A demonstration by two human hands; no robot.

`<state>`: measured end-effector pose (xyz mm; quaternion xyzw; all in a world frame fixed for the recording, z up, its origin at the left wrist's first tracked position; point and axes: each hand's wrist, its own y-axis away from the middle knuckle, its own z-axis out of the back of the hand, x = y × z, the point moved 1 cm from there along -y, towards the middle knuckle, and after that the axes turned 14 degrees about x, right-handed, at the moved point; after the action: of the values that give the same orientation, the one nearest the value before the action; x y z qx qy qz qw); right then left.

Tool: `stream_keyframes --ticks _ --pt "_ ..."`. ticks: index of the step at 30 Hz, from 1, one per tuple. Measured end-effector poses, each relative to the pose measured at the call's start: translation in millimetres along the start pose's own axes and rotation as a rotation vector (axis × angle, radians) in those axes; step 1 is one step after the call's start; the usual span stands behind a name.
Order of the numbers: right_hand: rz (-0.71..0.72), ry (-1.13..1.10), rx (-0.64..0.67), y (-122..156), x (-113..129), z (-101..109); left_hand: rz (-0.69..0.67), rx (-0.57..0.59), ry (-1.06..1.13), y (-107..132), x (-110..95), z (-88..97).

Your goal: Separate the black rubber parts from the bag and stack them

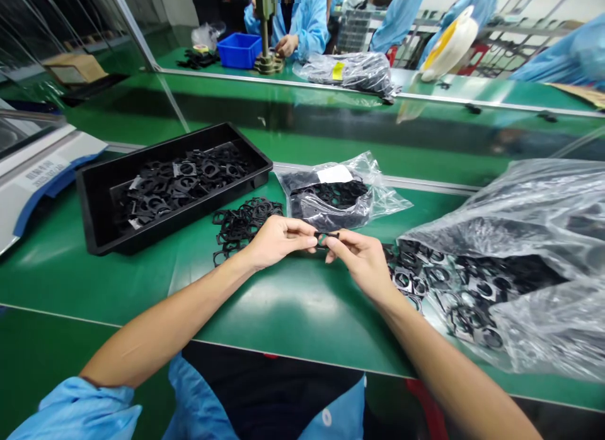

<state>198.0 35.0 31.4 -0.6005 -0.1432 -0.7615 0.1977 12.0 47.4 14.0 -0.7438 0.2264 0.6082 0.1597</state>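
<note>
My left hand (276,239) and my right hand (360,258) meet above the green table (283,307), fingers pinched together on one small black plastic frame part (324,237) held between them. Just behind my left hand lies a loose pile of black frame parts (239,225). By my right hand, more black ring-holed parts (425,276) spill from a big clear plastic bag (529,251).
A black tray (94,194) with several black parts sits at the left. A smaller clear bag of parts (340,194) lies behind my hands. A white-and-blue machine (33,169) stands far left. Across the table, people in blue coats work beside a blue bin (239,49).
</note>
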Motion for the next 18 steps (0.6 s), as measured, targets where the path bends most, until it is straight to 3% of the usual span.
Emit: stream_keyframes --ticks 7,18 --pt "-0.088 -0.157 0.029 -0.6 2.2 -3.3 0.028 0.181 -0.17 1.2 -7.8 8.3" --pt "-0.123 -0.439 -0.072 -2.4 -3.2 -7.5 -0.01 0.15 -0.119 2.3 -9.7 -0.4"
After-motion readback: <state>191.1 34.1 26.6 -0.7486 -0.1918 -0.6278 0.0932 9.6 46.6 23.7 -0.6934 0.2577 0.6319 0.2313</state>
